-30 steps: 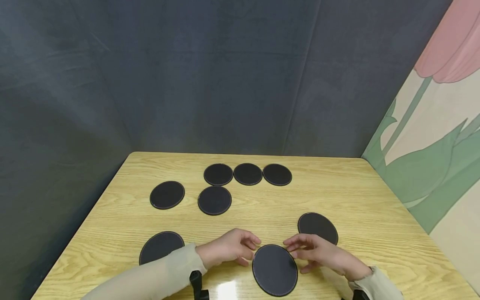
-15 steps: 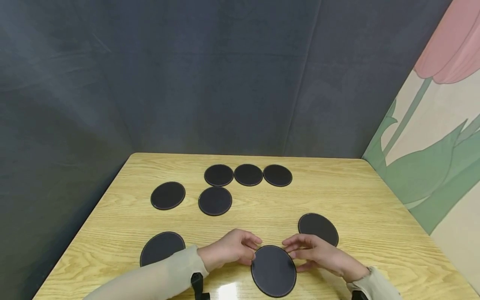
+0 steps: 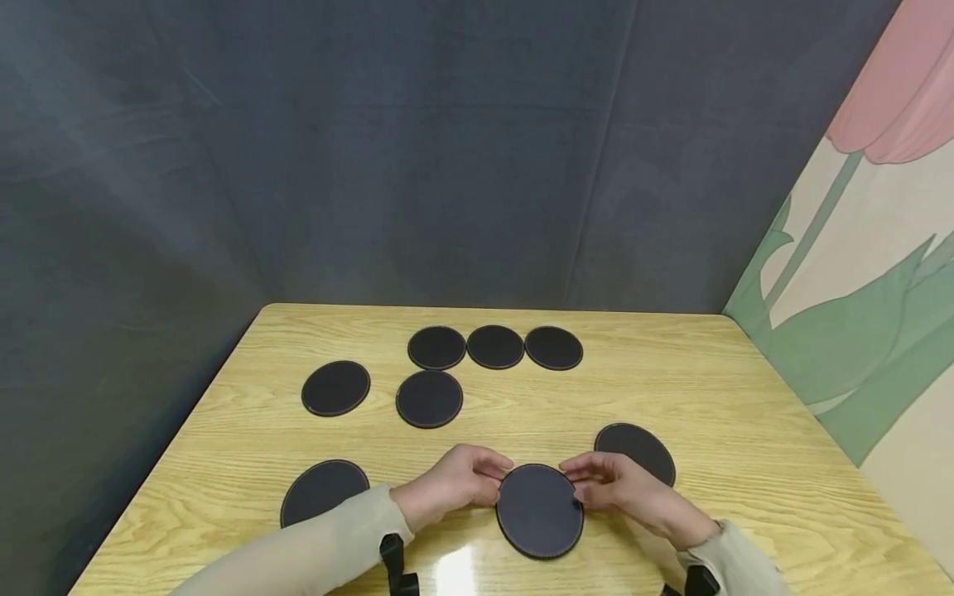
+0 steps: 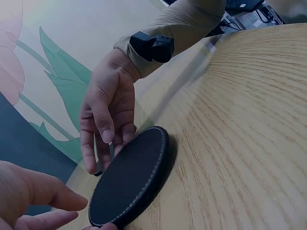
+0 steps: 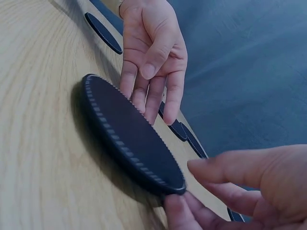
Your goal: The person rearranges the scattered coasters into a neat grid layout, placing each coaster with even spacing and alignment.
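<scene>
A round black coaster [image 3: 540, 511] with a stitched rim is between my two hands near the front of the table. My left hand [image 3: 452, 483] is at its left edge, fingers slightly bent and extended. At the opposite edge is my right hand [image 3: 633, 495], fingers spread loosely beside the rim. The left wrist view has the coaster [image 4: 129, 179] tilted across the frame with left fingertips [image 4: 106, 226] at its lower rim. In the right wrist view, a right fingertip [image 5: 175, 207] meets the coaster's edge, and the other hand's fingers pass partly behind it.
Three more coasters [image 3: 495, 347] form a row at the back of the wooden table [image 3: 715, 389]. One coaster [image 3: 429, 399] adjoins the row's left end. Single coasters lie at left [image 3: 335, 388], front left [image 3: 320, 492], partly under the sleeve, and right [image 3: 635, 451]. A dark curtain [image 3: 432, 165] hangs behind.
Both hands have closed in on the coaster's sides. Over the last half second the coaster has moved a short way toward the back of the table with them. The other coasters stay put.
</scene>
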Motion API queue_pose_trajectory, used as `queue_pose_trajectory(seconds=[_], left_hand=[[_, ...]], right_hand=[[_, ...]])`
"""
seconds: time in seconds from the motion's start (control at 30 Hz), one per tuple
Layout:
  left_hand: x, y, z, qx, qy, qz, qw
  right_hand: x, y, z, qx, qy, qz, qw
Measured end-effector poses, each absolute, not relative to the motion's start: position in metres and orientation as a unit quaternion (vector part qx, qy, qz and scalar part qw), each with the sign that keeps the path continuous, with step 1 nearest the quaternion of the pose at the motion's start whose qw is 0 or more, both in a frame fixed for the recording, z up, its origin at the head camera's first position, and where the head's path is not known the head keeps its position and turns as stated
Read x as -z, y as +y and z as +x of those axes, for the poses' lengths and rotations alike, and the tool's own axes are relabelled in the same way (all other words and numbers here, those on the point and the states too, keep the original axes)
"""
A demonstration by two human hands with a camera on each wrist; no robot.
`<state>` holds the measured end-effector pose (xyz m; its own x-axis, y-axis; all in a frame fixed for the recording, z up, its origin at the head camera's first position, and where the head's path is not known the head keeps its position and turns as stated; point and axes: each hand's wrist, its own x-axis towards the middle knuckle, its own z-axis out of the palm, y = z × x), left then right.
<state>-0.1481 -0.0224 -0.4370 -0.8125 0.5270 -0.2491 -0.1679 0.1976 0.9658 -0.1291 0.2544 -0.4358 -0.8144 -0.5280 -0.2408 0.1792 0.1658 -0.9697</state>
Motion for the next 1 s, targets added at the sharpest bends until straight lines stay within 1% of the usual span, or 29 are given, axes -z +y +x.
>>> queue_pose_trajectory(seconds=[0.17, 0.3, 0.53, 0.77, 1.0], left_hand=[[0.437, -0.024, -0.150, -0.628, 0.718, 0.123, 0.274], [0.440, -0.025, -0.152, -0.628, 0.723, 0.120, 0.261], [0.440, -0.029, -0.156, -0.640, 0.716, 0.147, 0.235], [0.438, -0.029, -0.160, -0.659, 0.706, 0.114, 0.233], [0.433, -0.031, -0.162, -0.668, 0.701, 0.112, 0.222]], right_hand=[[0.436, 0.251, -0.133, 0.627, 0.728, -0.116, 0.253], [0.435, 0.250, -0.135, 0.632, 0.724, -0.116, 0.251], [0.433, 0.251, -0.138, 0.629, 0.728, -0.123, 0.243], [0.428, 0.250, -0.138, 0.631, 0.728, -0.121, 0.238], [0.423, 0.249, -0.140, 0.625, 0.738, -0.127, 0.220]])
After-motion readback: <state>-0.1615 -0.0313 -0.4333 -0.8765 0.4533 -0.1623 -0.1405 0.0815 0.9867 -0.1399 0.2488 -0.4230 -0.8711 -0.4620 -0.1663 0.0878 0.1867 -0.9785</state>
